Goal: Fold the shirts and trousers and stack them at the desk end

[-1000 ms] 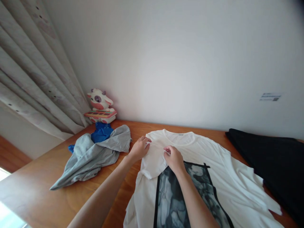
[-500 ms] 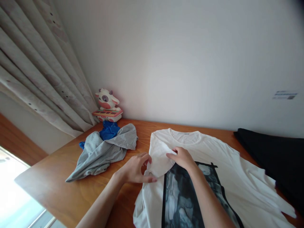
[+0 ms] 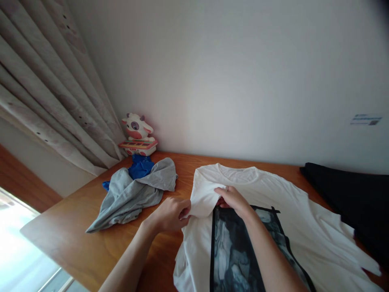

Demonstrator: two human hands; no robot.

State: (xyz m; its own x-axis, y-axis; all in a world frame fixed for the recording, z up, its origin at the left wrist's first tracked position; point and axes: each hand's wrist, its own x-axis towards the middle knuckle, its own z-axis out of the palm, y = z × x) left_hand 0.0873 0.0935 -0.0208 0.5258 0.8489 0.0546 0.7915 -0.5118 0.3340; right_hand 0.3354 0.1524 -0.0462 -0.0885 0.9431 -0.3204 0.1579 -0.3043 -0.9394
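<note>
A white T-shirt [image 3: 291,215] with a dark marbled print lies spread on the wooden table, its neckline toward the wall. Its left sleeve is folded inward over the chest. My left hand [image 3: 172,213] pinches the outer edge of that folded sleeve, fingers closed on the cloth. On the sleeve's other end, near the top of the print, my right hand [image 3: 231,199] grips the fabric between thumb and fingers. The cloth is stretched between both hands. At the far right the other sleeve lies flat.
Left of the shirt lies a crumpled grey garment [image 3: 133,196] with a blue cloth [image 3: 140,167] by it. Behind them a toy cow with a keyboard [image 3: 138,136] stands against the wall. Black folded fabric [image 3: 349,190] lies at right. A curtain [image 3: 54,81] hangs at left.
My left hand has closed from a loose, spread grasp onto the sleeve edge. The sleeve's lower edge has risen slightly and is pulled straighter between my hands.
</note>
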